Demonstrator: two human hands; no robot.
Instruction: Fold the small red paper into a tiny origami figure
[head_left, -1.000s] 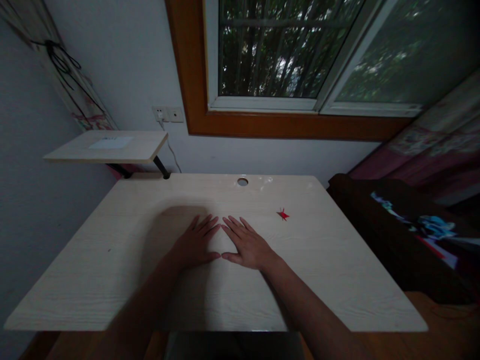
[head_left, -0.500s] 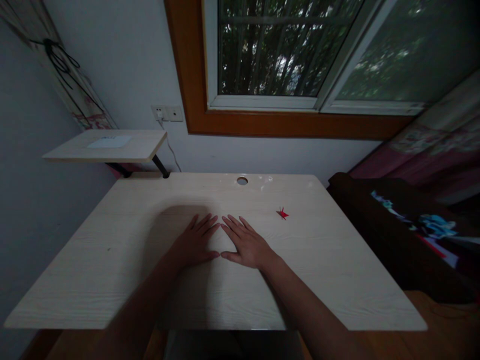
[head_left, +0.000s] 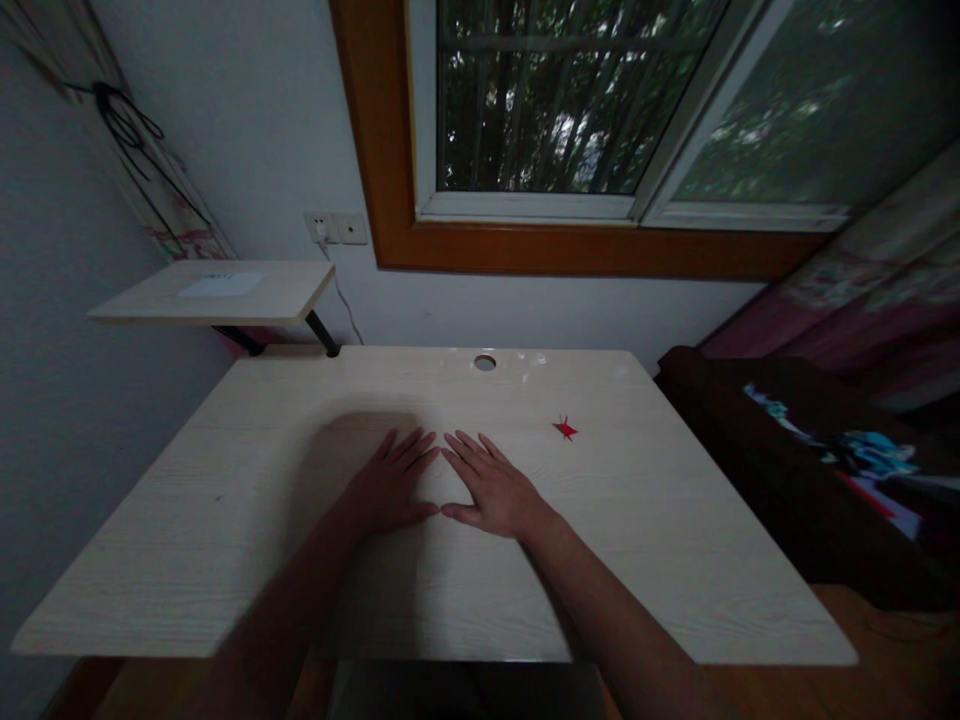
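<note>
My left hand [head_left: 391, 485] lies flat on the pale wood-grain desk [head_left: 637, 560], fingers spread and holding nothing. Beside it, my right hand [head_left: 491, 487] also rests palm down with its fingers apart. The thumb tips and forefinger tips of both hands come close together near the middle of the desk. Beyond my right hand and to its right sits a small red folded-paper piece [head_left: 566, 429] with pointed ends, perhaps a paper crane. Neither hand touches it.
A raised shelf [head_left: 292, 295] on black legs stands at the back left, with a white paper [head_left: 221, 285] on it. The desk has a round cable hole [head_left: 485, 363] near the wall. At right is a dark brown couch-like piece [head_left: 750, 480] bearing colourful items [head_left: 874, 455].
</note>
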